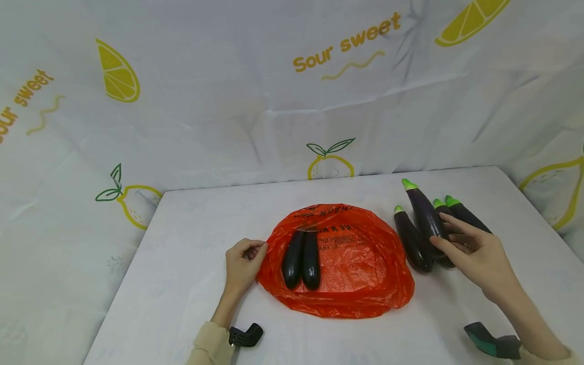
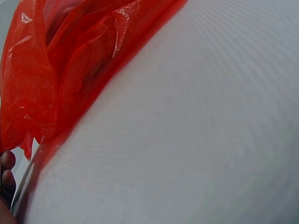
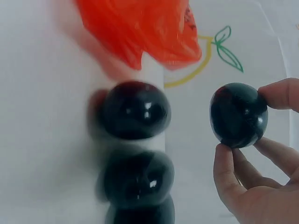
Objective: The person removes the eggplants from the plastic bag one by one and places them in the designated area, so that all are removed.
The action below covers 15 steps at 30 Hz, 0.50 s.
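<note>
My left hand (image 1: pixel 244 264) pinches the left rim of an open red plastic bag (image 1: pixel 347 306). Inside the bag, two dark eggplants (image 1: pixel 312 263) lie side by side towards its left part. In the right wrist view, my right hand (image 3: pixel 264 182) grips one eggplant (image 3: pixel 239 115) between thumb and fingers, raised off the table. The head view has this right hand (image 1: pixel 479 258) to the right of the bag, holding the eggplant (image 1: pixel 426 215) with its green stem end pointing away. Below it, another eggplant (image 1: pixel 410 243) rests beside the bag. Only a corner of the left hand enters the left wrist view.
More eggplants (image 1: pixel 470 215) lie behind the right hand, partly covered by it and the held one. Everything rests on a white table (image 1: pixel 196 218). A white cloth (image 1: pixel 205 101) with lemon prints hangs behind the table's far edge.
</note>
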### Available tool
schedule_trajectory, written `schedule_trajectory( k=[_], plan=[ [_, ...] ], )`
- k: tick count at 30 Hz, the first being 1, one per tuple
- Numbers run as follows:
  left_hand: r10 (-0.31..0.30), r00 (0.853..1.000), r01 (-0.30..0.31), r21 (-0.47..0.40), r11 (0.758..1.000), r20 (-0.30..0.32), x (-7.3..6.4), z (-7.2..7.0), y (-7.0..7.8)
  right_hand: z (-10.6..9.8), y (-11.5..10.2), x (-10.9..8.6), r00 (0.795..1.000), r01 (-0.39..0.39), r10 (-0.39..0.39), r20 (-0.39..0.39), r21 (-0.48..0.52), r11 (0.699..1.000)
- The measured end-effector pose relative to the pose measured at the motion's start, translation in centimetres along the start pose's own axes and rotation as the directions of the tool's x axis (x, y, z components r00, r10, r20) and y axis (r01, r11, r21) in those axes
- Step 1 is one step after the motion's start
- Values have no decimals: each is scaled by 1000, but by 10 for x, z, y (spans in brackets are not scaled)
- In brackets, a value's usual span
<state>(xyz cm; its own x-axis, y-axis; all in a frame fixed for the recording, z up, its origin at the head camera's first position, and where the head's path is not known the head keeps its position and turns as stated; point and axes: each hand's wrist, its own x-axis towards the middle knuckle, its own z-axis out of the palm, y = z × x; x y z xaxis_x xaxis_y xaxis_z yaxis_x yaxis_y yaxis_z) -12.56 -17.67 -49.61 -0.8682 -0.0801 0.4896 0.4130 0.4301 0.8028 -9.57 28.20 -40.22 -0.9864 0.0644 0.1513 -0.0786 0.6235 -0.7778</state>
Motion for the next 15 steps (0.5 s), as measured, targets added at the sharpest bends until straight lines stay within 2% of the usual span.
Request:
schedule_trajectory(
  k=[5,8,12,15],
  plan=[
    [6,1000,-6,13,1000,-16,0,2,1,-15,14,4,999,-34,34,-15,0,999],
    [18,999,-17,18,1000,-31,1,3,8,-25,23,6,999,-46,46,-30,-2,999],
    [5,1000,-4,12,1000,-29,2,2,23,-37,35,9,997,-66,65,-44,-20,998],
    [-9,1000,9,10,1000,-20,2,1,25,-46,44,11,996,-86,84,-43,-35,996]
  ],
)
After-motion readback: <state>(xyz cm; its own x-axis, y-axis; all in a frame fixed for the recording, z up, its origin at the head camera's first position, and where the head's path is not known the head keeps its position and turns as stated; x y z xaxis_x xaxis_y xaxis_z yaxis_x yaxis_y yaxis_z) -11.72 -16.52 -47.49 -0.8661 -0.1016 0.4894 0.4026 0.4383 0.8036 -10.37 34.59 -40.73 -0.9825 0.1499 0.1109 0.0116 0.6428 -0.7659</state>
